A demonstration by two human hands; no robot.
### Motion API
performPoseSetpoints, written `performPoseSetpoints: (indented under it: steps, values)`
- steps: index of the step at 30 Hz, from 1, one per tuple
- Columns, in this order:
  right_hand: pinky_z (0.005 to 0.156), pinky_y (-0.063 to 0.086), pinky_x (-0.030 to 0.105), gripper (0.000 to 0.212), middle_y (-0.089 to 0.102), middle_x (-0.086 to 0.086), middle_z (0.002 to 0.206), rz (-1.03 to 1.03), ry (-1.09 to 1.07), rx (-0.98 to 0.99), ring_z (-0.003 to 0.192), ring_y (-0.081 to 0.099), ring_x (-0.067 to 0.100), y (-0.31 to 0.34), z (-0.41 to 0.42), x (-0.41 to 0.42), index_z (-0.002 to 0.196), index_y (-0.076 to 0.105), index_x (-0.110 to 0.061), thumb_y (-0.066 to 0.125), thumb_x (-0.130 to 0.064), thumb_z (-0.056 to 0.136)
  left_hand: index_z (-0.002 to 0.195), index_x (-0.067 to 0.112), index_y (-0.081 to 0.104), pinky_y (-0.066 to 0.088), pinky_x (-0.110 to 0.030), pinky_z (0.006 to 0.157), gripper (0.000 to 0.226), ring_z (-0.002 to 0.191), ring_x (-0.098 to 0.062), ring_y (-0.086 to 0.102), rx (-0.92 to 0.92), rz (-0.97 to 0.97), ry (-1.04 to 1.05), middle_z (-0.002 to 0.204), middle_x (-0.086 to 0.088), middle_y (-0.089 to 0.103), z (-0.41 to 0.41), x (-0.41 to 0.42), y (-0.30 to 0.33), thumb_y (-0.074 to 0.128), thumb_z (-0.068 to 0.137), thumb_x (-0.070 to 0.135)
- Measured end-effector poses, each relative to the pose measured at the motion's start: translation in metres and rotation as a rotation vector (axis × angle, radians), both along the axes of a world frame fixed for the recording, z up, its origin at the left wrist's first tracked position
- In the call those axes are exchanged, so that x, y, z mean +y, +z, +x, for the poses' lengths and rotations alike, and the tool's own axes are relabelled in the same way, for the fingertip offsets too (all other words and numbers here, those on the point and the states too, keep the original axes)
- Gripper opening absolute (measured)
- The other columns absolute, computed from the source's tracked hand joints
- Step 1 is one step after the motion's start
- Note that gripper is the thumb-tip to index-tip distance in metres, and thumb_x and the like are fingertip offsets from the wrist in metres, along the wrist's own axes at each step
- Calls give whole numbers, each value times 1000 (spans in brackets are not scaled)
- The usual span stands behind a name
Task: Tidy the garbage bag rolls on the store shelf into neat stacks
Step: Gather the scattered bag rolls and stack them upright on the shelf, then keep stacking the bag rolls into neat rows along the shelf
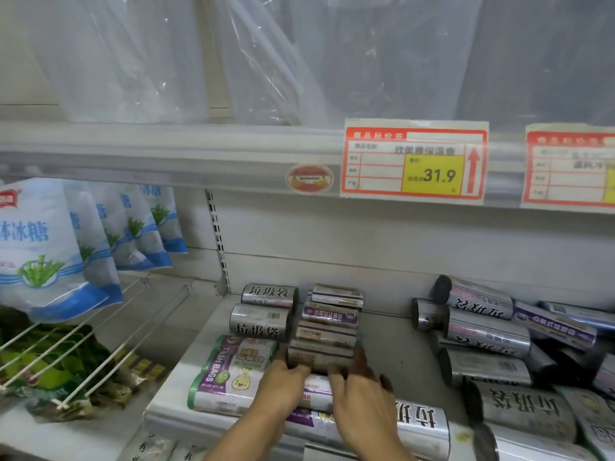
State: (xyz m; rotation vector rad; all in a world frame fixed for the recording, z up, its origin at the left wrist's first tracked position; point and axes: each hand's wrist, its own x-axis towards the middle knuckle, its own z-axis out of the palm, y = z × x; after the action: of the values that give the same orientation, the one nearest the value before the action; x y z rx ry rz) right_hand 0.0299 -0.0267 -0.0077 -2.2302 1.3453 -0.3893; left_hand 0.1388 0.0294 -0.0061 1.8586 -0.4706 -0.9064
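Observation:
Silver garbage bag rolls lie on the white shelf (392,354). A neat row of several rolls (327,327) runs from the back wall toward me, with two more silver rolls (263,311) to its left. My left hand (283,390) and my right hand (361,397) grip the two ends of the nearest silver roll (319,359) of that row. A green-and-purple pack of trash bags (229,374) lies left of my hands. At the right, a loose heap of silver rolls (492,341) lies at mixed angles.
The upper shelf edge carries a price tag reading 31.9 (414,161). Blue-and-white sugar bags (50,247) hang on wire hooks at the left, above green packets (56,364). Clear plastic sheets (233,54) hang above. A bare strip of shelf lies between row and heap.

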Motion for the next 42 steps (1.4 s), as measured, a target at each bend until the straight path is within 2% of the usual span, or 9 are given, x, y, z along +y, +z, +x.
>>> performPoseSetpoints:
  steps: [4, 7, 11, 15, 17, 22, 27, 34, 42]
  values:
    - [112, 28, 35, 65, 62, 1, 126, -52, -11, -40, 113, 58, 20, -2, -3, -1, 147, 2, -20, 34, -40, 94, 100, 17, 60, 53, -43, 93, 13, 94, -25, 67, 36, 59, 10, 99, -9, 70, -3, -1, 2, 52, 90, 17]
    - [107, 35, 34, 61, 60, 5, 126, -5, -6, -94, 115, 55, 25, 5, -10, -2, 146, 9, -20, 37, -37, 94, 102, 21, 55, 52, -42, 94, 11, 96, -24, 65, 9, 49, -6, 103, -8, 69, -6, -2, 11, 51, 92, 17]
    - [107, 36, 33, 64, 42, 12, 144, 59, -104, -215, 129, 42, 28, 18, -38, -12, 145, 20, -12, 49, -33, 92, 91, 24, 50, 48, -32, 86, 7, 95, -21, 58, -341, 40, -35, 104, -3, 61, -14, -7, 19, 56, 91, 20]
    - [103, 40, 35, 63, 45, 17, 137, -48, -221, -197, 124, 47, 31, 28, -81, -41, 139, 34, -9, 63, -24, 85, 123, 22, 50, 50, -24, 81, 43, 98, -21, 58, -596, -20, -96, 118, 1, 57, -37, -29, 26, 62, 83, 28]
    - [103, 39, 35, 58, 49, 19, 132, -86, -256, -170, 121, 48, 33, 36, -98, -60, 133, 42, -5, 65, -20, 82, 133, 20, 44, 49, -34, 95, 57, 114, -25, 55, -635, -5, -123, 130, -4, 53, -43, -46, 25, 62, 80, 33]
    - [107, 37, 31, 45, 44, 11, 136, -138, -55, -126, 124, 46, 26, 47, -82, -82, 126, 50, -11, 62, -20, 84, 127, 18, 49, 49, -45, 96, 43, 114, -28, 56, -731, 61, -54, 128, -8, 56, 14, -63, 27, 58, 86, 18]
    - [100, 23, 10, 41, 41, -1, 137, -232, 244, -146, 126, 41, 14, 54, -8, -84, 131, 45, -16, 51, -16, 90, 132, 27, 47, 40, -39, 102, 48, 125, -23, 48, -913, 480, -214, 140, 0, 48, 102, -45, 27, 52, 84, 19]
    - [103, 37, 38, 45, 48, 14, 133, -284, 460, 38, 120, 46, 30, 44, 122, -84, 132, 40, -8, 51, -10, 88, 129, 33, 51, 43, -42, 104, 49, 123, -21, 51, -906, 496, -447, 134, 1, 53, 146, -46, 14, 62, 82, 26]
    - [97, 44, 44, 40, 56, 21, 125, -324, 470, 436, 115, 53, 37, 17, 189, -105, 123, 50, -3, 60, -16, 86, 135, 42, 44, 41, -33, 103, 57, 125, -24, 42, -1068, 439, -608, 136, 1, 43, 165, -54, -7, 54, 81, 27]
